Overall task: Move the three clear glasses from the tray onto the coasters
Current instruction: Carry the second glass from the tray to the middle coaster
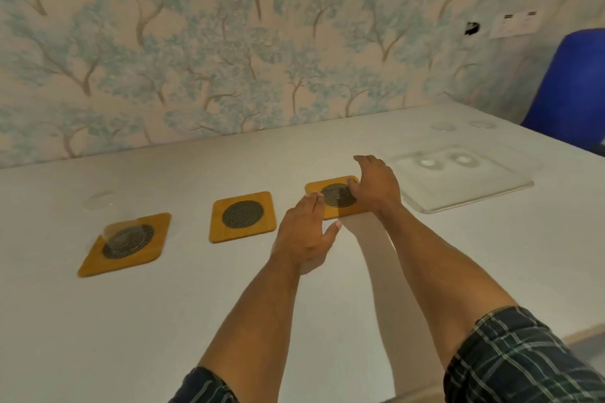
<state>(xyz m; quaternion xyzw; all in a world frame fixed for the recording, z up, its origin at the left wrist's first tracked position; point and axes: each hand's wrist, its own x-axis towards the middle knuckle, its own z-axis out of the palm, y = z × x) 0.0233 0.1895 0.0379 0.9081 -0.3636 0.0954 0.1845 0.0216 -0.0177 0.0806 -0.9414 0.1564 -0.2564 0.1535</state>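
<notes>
Three yellow square coasters with dark mesh centres lie in a row on the white table. One clear glass [113, 222] stands on the left coaster [95, 263]. The middle coaster [242, 216] is bare. My right hand [373, 186] rests with spread fingers on the right edge of the right coaster [316, 188]. My left hand [304, 232] hovers open at that coaster's near-left corner, holding nothing. Two clear glasses [427, 144] [465, 141] stand on the clear tray [465, 196] at the right, faint and hard to see.
A patterned wall runs along the table's far edge. A blue chair [571, 88] stands past the table's right end. The table's front edge shows at the lower right.
</notes>
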